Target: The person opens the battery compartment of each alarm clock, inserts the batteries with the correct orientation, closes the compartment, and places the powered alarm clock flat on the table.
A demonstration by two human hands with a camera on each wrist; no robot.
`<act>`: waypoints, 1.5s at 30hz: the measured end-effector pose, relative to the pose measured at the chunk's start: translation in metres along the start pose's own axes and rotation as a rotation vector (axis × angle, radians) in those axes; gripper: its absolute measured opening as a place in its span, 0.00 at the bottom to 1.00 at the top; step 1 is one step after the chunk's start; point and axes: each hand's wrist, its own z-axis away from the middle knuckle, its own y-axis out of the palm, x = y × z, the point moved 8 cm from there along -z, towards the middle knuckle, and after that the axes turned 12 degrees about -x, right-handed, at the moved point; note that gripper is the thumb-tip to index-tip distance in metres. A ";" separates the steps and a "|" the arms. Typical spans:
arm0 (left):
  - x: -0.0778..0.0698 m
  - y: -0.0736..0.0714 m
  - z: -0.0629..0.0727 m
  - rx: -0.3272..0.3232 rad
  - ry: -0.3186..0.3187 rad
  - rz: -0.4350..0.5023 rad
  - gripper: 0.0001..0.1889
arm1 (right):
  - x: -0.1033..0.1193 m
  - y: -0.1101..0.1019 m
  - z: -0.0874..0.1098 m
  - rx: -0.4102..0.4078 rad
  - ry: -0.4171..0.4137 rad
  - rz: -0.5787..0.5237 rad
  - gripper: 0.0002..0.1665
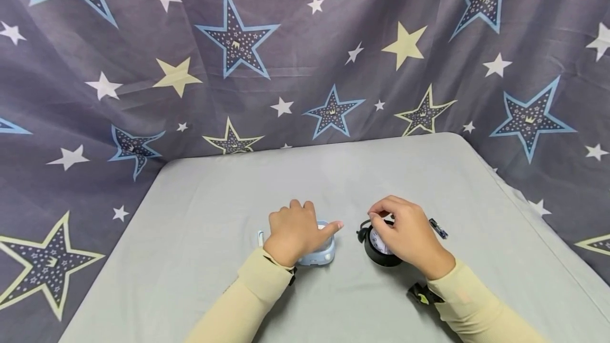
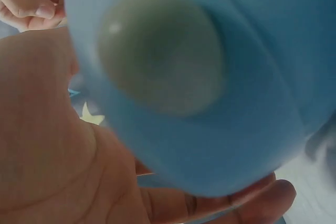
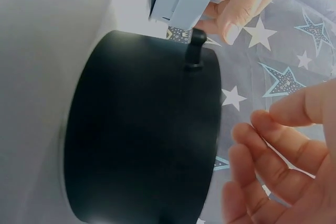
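Observation:
My left hand point(image 1: 295, 229) hovers over a light blue, rounded device point(image 1: 318, 256) with a pale round knob, its thumb stretched out to the right. In the left wrist view the blue device point(image 2: 252, 129) fills most of the picture, with the fingers reaching past its far side. Over a black alarm clock point(image 1: 381, 258) with a white dial is my right hand point(image 1: 405, 229), fingers loosely bent and thumb near the fingertips. From the right wrist, those bent fingers point(image 3: 270, 166) appear beside the black clock body point(image 3: 142, 129) with a gap between.
A small white-and-blue stick-like item point(image 1: 260, 238) lies left of my left hand. Beyond my right hand is a small dark patterned item point(image 1: 438, 228). A grey cloth covers the table point(image 1: 305, 184), and a star-patterned curtain point(image 1: 281, 41) hangs behind and at both sides.

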 end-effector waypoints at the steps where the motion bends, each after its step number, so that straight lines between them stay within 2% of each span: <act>1: 0.000 0.001 0.000 0.003 -0.001 0.000 0.55 | 0.000 0.000 0.000 0.002 -0.001 0.003 0.08; 9: -0.002 0.005 0.001 0.022 0.017 -0.033 0.57 | -0.001 0.000 0.000 0.001 -0.010 0.018 0.07; 22: -0.006 0.010 0.002 0.033 0.033 -0.056 0.55 | 0.001 0.002 0.000 0.000 -0.026 0.023 0.09; 34: -0.009 0.011 0.002 0.035 0.047 -0.049 0.49 | 0.000 0.003 0.001 0.004 -0.024 0.018 0.08; 45: -0.008 0.011 0.001 0.032 0.028 -0.006 0.41 | 0.000 0.003 0.002 0.009 -0.024 0.029 0.09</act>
